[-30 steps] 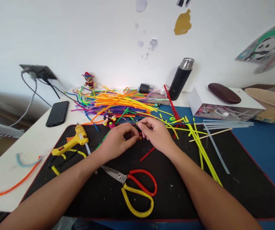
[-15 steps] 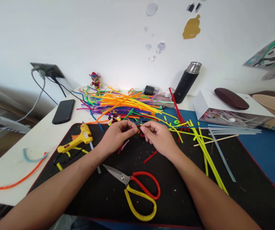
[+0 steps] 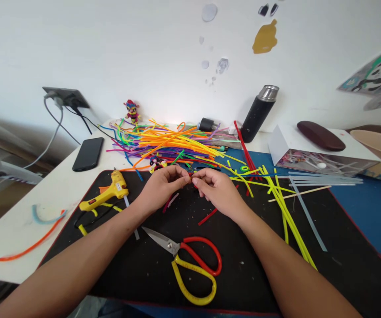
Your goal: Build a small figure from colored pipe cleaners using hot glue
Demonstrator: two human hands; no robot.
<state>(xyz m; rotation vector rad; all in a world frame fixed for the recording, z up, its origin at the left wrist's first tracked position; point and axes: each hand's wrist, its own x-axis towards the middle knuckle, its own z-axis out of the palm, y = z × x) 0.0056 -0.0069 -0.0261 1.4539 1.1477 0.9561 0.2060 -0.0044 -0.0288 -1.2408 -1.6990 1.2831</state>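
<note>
My left hand (image 3: 168, 185) and my right hand (image 3: 219, 190) meet fingertip to fingertip above the black mat (image 3: 240, 291). Both are pinched closed around a small orange piece (image 3: 191, 179), mostly hidden by the fingers; its kind I cannot make out. A bit of red shows just under the right fingertips. Close behind the left hand sits a small figure (image 3: 156, 164) in dark, red and yellow. Red pipe cleaner scraps (image 3: 207, 216) lie below the hands. Nearer to me rest scissors (image 3: 197, 265) with one red and one yellow handle, blades pointing left.
A yellow glue gun (image 3: 106, 196) lies left, beside a black phone (image 3: 88, 153). Colourful pipe cleaners (image 3: 177, 141) are heaped at the back. Yellow-green pipe cleaners (image 3: 288, 216) and clear sticks (image 3: 310, 216) lie right. A black flask (image 3: 259, 115) and white box (image 3: 352, 152) stand behind.
My right fingertips have shifted slightly left, closer to the left ones. Less of the red bit shows beneath them. The things on the table have not moved.
</note>
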